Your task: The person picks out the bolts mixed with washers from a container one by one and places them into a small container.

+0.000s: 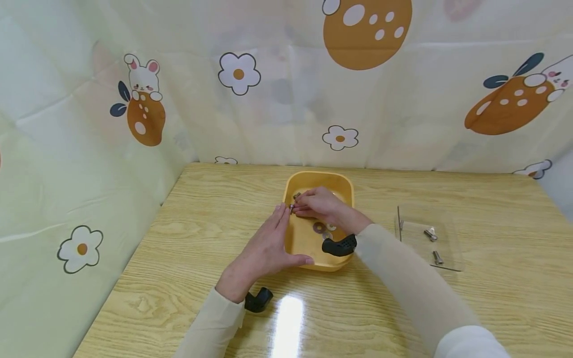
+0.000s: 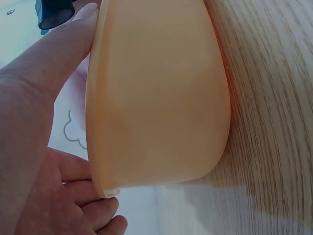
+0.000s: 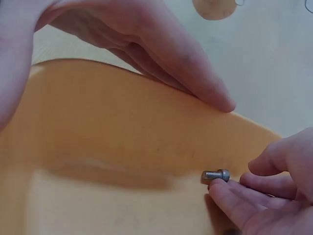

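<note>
A yellow-orange plastic bin (image 1: pixel 313 253) stands on the table. My left hand (image 1: pixel 266 246) rests on its near left corner, the fingers straight along the left rim and the thumb on the front rim. Inside the bin is my right hand (image 1: pixel 320 204), near the left wall. A small metal socket-head bolt (image 3: pixel 215 175) touches its fingertips; the thumb is apart from the bolt. Another bolt (image 1: pixel 297 196) is just beyond those fingers. Several washers lie on the bin floor, among them a dark washer (image 1: pixel 319 227), partly below my right wrist.
To the right sits a clear plastic tray (image 1: pixel 449 238) with a bolt (image 1: pixel 430 234) and a second bolt (image 1: pixel 437 257) in it, plus a small piece at its left edge. A patterned curtain (image 1: pixel 277 109) hangs behind the wooden table (image 1: pixel 215 214). Black camera mounts show at both wrists.
</note>
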### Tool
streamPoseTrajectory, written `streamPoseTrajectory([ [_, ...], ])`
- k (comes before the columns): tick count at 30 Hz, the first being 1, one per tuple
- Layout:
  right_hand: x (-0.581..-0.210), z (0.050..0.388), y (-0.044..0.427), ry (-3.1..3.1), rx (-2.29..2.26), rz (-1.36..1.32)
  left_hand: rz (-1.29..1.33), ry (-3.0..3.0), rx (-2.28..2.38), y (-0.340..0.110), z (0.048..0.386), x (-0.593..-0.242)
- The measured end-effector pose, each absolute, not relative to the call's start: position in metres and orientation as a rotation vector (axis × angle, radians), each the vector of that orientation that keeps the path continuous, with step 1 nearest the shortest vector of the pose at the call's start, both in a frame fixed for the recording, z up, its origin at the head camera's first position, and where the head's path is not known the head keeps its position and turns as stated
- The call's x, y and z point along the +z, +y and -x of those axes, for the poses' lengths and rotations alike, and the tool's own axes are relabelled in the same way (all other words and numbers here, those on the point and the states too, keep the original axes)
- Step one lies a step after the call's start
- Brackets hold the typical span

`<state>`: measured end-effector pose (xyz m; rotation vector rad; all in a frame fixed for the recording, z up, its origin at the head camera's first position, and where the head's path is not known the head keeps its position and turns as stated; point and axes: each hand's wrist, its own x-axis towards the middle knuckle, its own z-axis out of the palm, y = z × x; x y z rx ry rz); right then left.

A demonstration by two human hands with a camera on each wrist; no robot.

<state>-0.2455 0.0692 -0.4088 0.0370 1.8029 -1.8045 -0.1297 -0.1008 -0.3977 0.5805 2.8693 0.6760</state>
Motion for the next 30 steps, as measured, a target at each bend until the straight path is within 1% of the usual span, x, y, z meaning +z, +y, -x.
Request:
streamPoseTrajectory([
  [7,-0.409,0.2446,0.0686,1.642,-1.89,-0.152,-0.572,2.869,0.678,-0.101,0.13,-0.3978],
  [15,-0.4128,0.2445,0.0674,1.625,-1.912,-0.183,-0.567,2.86,0.679,-0.1,0.1302,-0.3977],
  [26,-0.4178,0.2431,0.065,1.69,-1.842,-0.069,-0.563,2.868,0.684,-0.0996,0.1301,-0.3966],
  [30,-0.4166,0.2429,0.0663,1.695,-1.847,-0.087,-0.569,2.861,0.701,-0.1,0.1301,-0.396],
])
